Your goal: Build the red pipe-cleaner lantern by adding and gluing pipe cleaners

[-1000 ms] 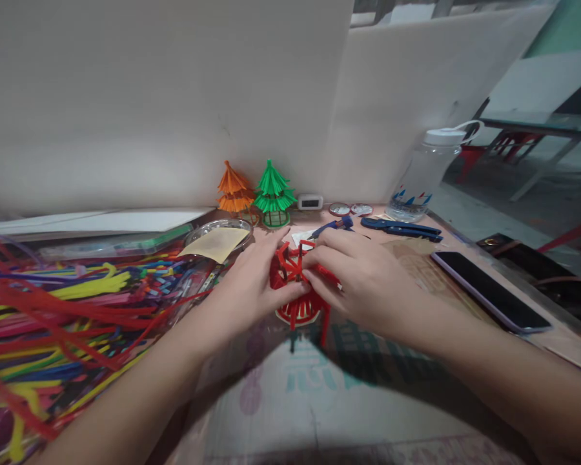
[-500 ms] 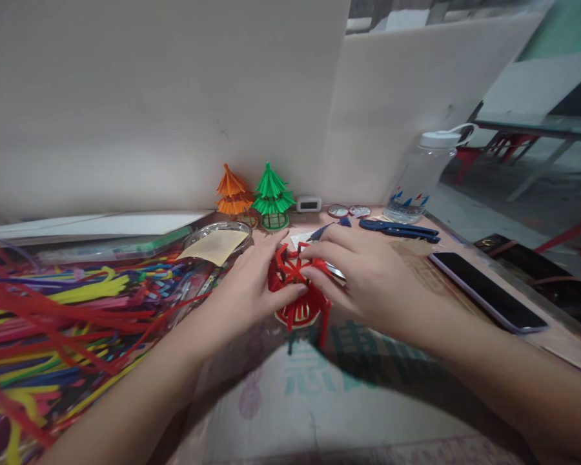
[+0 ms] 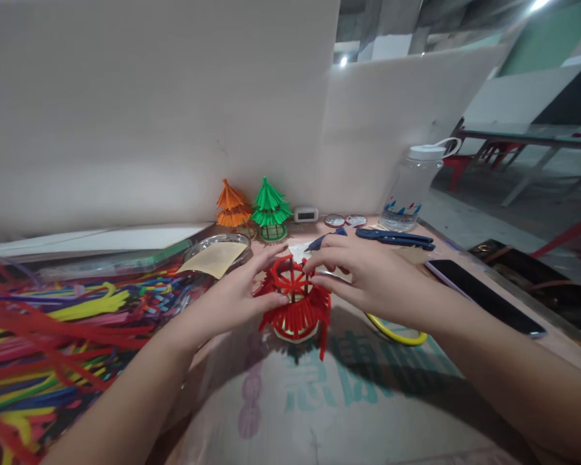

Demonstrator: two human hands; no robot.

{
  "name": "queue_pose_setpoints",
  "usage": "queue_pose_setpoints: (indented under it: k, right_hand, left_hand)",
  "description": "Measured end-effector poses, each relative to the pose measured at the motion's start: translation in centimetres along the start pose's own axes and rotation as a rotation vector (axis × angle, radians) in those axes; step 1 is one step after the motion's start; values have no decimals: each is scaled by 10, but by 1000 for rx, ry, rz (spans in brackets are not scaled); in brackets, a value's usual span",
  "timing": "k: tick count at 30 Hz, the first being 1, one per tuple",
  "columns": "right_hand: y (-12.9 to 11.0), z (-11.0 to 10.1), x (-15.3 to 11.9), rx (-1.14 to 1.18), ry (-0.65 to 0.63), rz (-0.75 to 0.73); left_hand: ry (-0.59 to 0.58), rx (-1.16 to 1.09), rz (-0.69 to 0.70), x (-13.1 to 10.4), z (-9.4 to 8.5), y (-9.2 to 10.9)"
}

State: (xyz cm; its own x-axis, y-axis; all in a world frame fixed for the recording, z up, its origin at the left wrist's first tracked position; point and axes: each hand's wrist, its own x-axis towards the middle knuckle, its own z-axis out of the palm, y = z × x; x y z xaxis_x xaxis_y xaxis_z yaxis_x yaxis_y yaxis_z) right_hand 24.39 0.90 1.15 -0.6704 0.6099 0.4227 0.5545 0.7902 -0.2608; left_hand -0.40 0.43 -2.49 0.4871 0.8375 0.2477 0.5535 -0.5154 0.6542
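A red pipe-cleaner structure [image 3: 296, 316] stands on the table sheet, with a flared lower skirt and an open ring on thin posts above it. My left hand [image 3: 242, 284] is at its left side, thumb and fingers apart, the thumb tip near the ring. On the right, my right hand [image 3: 351, 268] has its fingertips pinched on the upper ring at a post. Behind the hands lie a dark blue pointed tool [image 3: 326, 239] and a white scrap. A yellow ring-shaped handle [image 3: 401, 337] shows under my right forearm.
Many coloured pipe cleaners [image 3: 68, 342] cover the left side. Orange [image 3: 232, 205] and green [image 3: 270, 208] tree-like models stand at the back, beside a small display [image 3: 305, 214]. To the right are a bottle [image 3: 409, 187], blue pliers [image 3: 394, 239] and a phone [image 3: 484, 297].
The view has tilted up slightly. My hands have drawn a little apart, showing more of the red ring and skirt. The yellow handle has come into sight.
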Motion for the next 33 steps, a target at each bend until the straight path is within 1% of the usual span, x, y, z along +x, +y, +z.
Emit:
queue_pose_setpoints:
  k: [7,11,14,18,21,25,27,28,32,33]
  right_hand:
    - [1,-1,-1,34,43,5]
    - [5,1,-1,26,70,7]
    - [8,0,-1,-5,100,23]
    - [9,-5,-2,-47,123,60]
    - [10,-8,-2,-84,129,65]
    - [10,-8,0,-116,120,56]
    - [9,-8,0,-114,109,63]
    - [9,-8,0,-111,107,67]
    - [9,-6,0,-114,96,74]
    - [9,-5,0,-111,94,75]
  left_hand:
    - [-9,-8,32,0,2,-1]
    - [-26,-50,8,-2,-1,-3]
    - [-68,-114,-22,-4,-5,-9]
    - [-122,-181,-26,-5,-8,-17]
    - [-139,-173,-26,-6,-8,-20]
    - [-125,-104,-22,-6,-11,-18]
    - [-85,-41,-19,-5,-15,-15]
    - [-43,-5,-7,-5,-16,-13]
    - [213,158,122,-6,-21,-2]
    - [258,199,157,-7,-22,2]
